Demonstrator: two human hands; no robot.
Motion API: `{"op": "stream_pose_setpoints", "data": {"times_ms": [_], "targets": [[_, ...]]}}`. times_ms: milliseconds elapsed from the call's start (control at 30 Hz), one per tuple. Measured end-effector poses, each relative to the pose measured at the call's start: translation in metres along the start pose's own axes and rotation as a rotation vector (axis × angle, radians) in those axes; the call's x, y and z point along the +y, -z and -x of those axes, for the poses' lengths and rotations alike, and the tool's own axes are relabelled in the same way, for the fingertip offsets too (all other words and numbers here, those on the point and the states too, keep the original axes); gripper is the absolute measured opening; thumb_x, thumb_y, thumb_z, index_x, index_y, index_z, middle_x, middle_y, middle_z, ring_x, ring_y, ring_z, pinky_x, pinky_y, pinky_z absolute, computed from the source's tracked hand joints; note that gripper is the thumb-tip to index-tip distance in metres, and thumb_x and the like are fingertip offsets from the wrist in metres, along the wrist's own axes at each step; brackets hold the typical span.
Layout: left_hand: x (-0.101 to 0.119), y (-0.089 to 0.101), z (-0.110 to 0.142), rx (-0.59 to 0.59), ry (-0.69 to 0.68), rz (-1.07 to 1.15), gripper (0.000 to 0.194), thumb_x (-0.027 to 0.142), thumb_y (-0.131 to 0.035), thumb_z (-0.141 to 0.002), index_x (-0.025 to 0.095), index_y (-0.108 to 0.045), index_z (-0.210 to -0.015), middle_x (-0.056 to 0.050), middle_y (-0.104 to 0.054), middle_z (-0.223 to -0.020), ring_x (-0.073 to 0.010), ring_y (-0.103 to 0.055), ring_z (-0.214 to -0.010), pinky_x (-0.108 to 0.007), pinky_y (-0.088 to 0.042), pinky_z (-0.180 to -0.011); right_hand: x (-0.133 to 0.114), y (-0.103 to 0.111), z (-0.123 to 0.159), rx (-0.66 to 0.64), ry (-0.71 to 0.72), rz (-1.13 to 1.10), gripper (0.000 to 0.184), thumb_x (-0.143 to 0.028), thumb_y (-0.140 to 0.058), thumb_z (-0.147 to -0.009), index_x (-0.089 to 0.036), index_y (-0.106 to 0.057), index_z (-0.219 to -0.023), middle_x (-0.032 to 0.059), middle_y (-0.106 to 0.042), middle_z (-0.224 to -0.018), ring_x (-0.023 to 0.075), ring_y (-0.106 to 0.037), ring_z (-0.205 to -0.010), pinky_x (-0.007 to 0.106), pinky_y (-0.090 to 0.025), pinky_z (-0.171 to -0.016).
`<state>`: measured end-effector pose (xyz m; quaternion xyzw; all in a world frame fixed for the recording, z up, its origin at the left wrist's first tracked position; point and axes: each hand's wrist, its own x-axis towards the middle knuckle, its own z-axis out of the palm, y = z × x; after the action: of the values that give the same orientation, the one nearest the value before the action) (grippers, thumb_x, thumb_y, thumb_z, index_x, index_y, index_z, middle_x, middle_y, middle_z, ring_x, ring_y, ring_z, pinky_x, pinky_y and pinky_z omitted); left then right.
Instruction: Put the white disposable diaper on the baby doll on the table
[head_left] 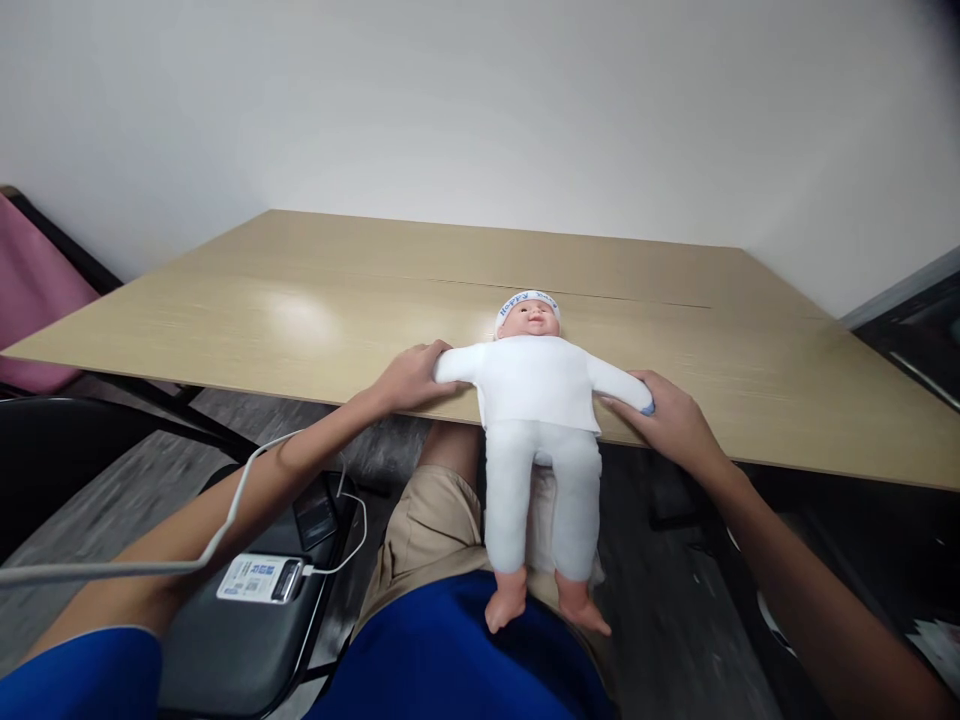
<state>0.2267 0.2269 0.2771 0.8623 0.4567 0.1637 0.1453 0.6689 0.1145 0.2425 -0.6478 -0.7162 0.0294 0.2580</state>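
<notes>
A baby doll (538, 385) in white clothes lies face up, its head and torso on the table and its legs hanging over the front edge toward my lap. Round its head is a white band (517, 301) with blue lettering. My left hand (414, 380) is closed round the end of the doll's sleeve on the left, hiding that doll hand. At the other sleeve end, beside a small blue patch, my right hand (666, 415) grips the doll's arm between thumb and fingers. Both doll arms are stretched out sideways. Its bare feet (507, 600) show below the trousers.
The wooden table (360, 260) reaches back to a pale wall. To my left a black chair seat (225, 650) bears a white power bank (260, 578) and a dark phone (315, 515). A white cable (238, 500) crosses my left forearm. Pink cloth (37, 260) hangs at the far left.
</notes>
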Motion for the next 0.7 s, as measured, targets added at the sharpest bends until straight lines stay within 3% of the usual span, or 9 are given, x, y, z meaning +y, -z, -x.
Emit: {"op": "stream_pose_setpoints", "data": {"times_ms": [100,333,700], "targets": [[-0.012,-0.003,-0.005,0.043,-0.050,-0.044,0.072,0.082,-0.062,-0.094,0.016,-0.067,-0.124,-0.017,-0.074,-0.116,-0.0346,-0.065,-0.107,-0.042,-0.049,-0.092,0.013,-0.012,-0.006,0.004,0.009,0.014,0.056,-0.072,-0.058,-0.101,-0.022,-0.067,-0.125,0.0140,-0.077,-0.120,0.0353,-0.072,-0.109,0.042,-0.054,-0.089],[-0.040,-0.015,-0.028,0.079,-0.120,-0.088,0.071,0.080,-0.058,-0.097,0.016,-0.066,-0.125,-0.016,-0.074,-0.120,-0.0344,-0.062,-0.112,-0.045,-0.044,-0.105,0.026,-0.032,-0.033,0.001,-0.006,-0.020,0.057,-0.072,-0.057,-0.102,-0.020,-0.065,-0.126,0.0140,-0.077,-0.117,0.0333,-0.071,-0.105,0.040,-0.053,-0.087],[-0.070,-0.013,-0.083,0.126,-0.122,-0.035,0.069,0.081,-0.063,-0.094,0.016,-0.070,-0.118,-0.015,-0.075,-0.111,-0.0307,-0.064,-0.101,-0.039,-0.046,-0.093,0.043,-0.048,-0.093,0.004,0.008,0.033,0.042,-0.044,-0.062,-0.094,-0.020,-0.064,-0.127,0.0150,-0.076,-0.116,0.0351,-0.070,-0.103,0.043,-0.052,-0.087]]}}
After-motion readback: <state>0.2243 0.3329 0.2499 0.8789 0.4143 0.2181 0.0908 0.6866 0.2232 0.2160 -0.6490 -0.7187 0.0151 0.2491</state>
